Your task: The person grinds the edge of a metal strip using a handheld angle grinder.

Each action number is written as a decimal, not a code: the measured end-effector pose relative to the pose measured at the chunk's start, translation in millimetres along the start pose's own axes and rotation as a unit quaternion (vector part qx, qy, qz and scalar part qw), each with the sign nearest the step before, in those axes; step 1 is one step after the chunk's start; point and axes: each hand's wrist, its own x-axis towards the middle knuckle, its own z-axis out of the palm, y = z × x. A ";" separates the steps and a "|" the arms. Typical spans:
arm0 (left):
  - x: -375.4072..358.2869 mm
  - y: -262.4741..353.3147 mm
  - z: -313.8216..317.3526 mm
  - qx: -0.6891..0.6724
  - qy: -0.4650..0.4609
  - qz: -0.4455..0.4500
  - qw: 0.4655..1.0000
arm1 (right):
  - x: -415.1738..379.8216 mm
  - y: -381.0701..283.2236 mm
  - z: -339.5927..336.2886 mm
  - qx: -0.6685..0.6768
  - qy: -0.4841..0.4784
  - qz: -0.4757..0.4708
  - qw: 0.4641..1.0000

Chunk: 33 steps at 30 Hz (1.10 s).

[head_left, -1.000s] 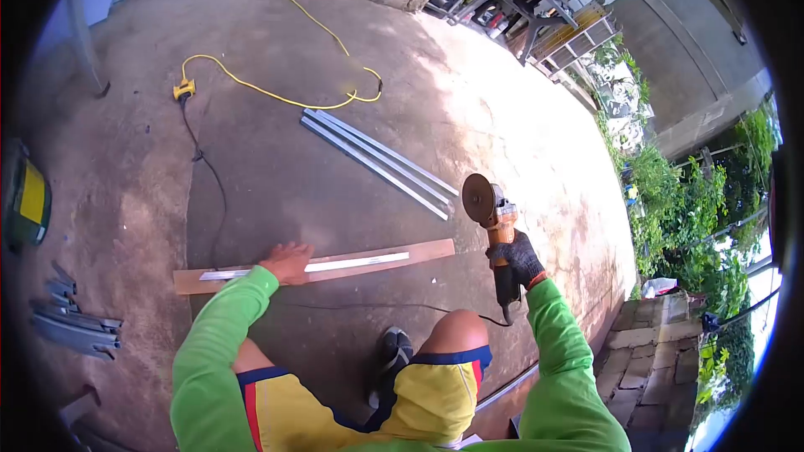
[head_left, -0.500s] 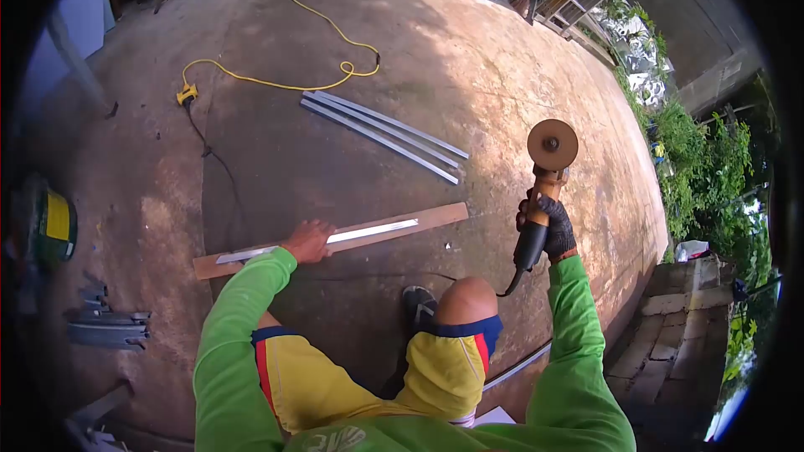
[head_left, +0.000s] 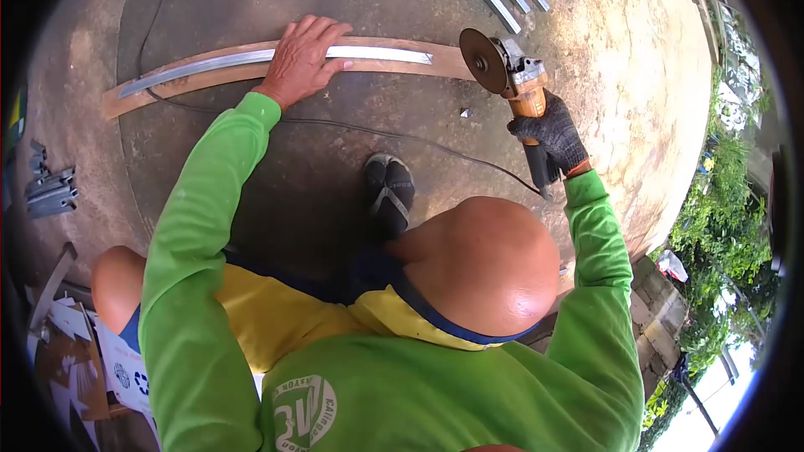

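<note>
Steadying the metal strip (head_left: 381, 53) on its board (head_left: 453, 64), it seems, the left hand (head_left: 305, 60) spreads across; the right hand (head_left: 554, 130) grips the grinder (head_left: 527, 99).

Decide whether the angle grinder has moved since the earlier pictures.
Yes: the angle grinder has come toward the right end of the brown board; its disc, clear before, now overlaps that end in view.
</note>
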 end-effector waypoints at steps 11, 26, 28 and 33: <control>-7.6 1.2 42.3 0.023 0.145 -0.034 0.989 | 41.5 14.2 21.0 -0.059 -0.052 -0.035 0.996; -4.2 20.9 26.5 0.001 0.127 -0.087 0.988 | 48.6 20.4 23.2 -0.100 -0.067 -0.050 0.991; -4.5 22.7 26.0 -0.012 0.136 -0.086 0.987 | 48.5 20.0 23.4 -0.098 -0.069 -0.044 0.992; -4.4 23.6 23.4 -0.010 0.133 -0.084 0.987 | 49.6 22.8 26.6 -0.049 -0.071 -0.043 0.995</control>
